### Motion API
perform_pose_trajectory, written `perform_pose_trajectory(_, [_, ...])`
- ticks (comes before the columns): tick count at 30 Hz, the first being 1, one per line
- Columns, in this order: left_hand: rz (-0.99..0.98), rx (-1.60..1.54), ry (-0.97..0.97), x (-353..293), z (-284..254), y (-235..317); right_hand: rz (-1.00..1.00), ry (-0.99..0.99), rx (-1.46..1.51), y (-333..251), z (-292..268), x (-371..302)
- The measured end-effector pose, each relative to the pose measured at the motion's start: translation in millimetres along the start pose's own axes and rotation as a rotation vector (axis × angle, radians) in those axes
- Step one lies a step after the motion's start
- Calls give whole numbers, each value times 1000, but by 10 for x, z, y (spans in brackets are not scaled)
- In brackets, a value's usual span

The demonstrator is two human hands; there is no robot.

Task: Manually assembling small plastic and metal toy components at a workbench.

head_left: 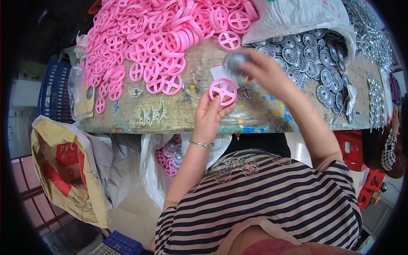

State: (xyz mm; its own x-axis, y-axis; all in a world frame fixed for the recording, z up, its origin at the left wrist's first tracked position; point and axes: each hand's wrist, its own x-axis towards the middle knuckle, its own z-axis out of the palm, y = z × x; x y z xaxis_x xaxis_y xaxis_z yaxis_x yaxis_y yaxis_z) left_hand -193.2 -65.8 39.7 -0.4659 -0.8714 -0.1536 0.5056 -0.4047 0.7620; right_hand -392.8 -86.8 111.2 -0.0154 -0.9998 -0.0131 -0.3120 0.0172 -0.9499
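My left hand [210, 111] grips a pink spoked plastic ring [222, 92] by its lower left edge, held over the front of the worktable. Above and to the right, my right hand [261, 70] holds a grey round disc [235, 63], both blurred by motion. The disc is apart from the pink ring. A white paper piece [218, 74] lies on the table behind the ring. Between the hands, a small dark cross-shaped piece [247, 89] rests on the tabletop.
Pink spoked rings [144, 46] heap across the back left. Grey discs [312, 55] spill from a white sack [297, 19] at the back right, near silver tinsel [369, 38]. Below the table edge stand a paper sack [70, 170] and a white bag [149, 170] holding assembled pieces.
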Motion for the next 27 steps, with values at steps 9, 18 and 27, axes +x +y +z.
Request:
perform_pose_trajectory(9, [30,50,-110,12,107,5,-153,116,-75,162,291,-359])
perform_pose_trajectory(18, [33,129,-129,-6,99,8,229,-95,150,211,287,-413])
perform_pose_trajectory(27, [80,185,-144,-55,86,-50,236,-111,198,108,305,-490])
